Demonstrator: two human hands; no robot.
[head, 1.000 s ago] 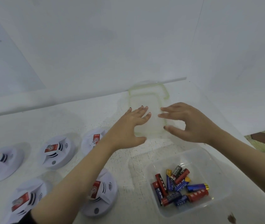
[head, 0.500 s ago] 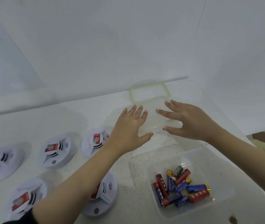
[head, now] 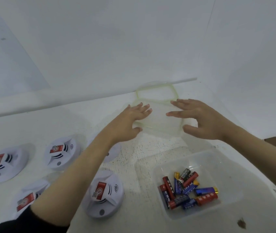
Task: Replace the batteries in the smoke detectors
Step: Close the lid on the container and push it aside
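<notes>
The work is laid out on a white counter point(head: 150, 153) set against a white wall.

**Smoke detectors.** Four round white units with red labels are seen face-up on the left part of the counter: a far-left detector point(head: 4, 163), a rear detector point(head: 61, 152), a front-left detector point(head: 27, 197) partly hidden by the left forearm, and a front detector point(head: 105, 194) just beside that forearm. The edge of a fifth unit point(head: 112, 154) is seen behind the forearm; little of it can be made out.

**Batteries.** A loose heap of red, blue and black batteries point(head: 189, 190) is held in a clear open container point(head: 226, 174) at the front right, well apart from the detectors.

**Lids.** A clear lid with a green seal point(head: 160, 122) is placed flat behind the container. A second green-sealed lid point(head: 156, 92) is placed just behind it, near the wall.

**Grips.** The left grip point(head: 130, 121) is spread wide, fingers straight, over the left edge of the nearer lid. The right grip point(head: 199, 120) is also wide, fingers extended over the lid's right side and the thumb near its right corner. Nothing is held by either grip. Whether the fingertips touch the lid cannot be told.

**Other items.** A black sleeve point(head: 24, 222) is seen at the lower left and a dark stain point(head: 241, 223) on the counter at the lower right.
</notes>
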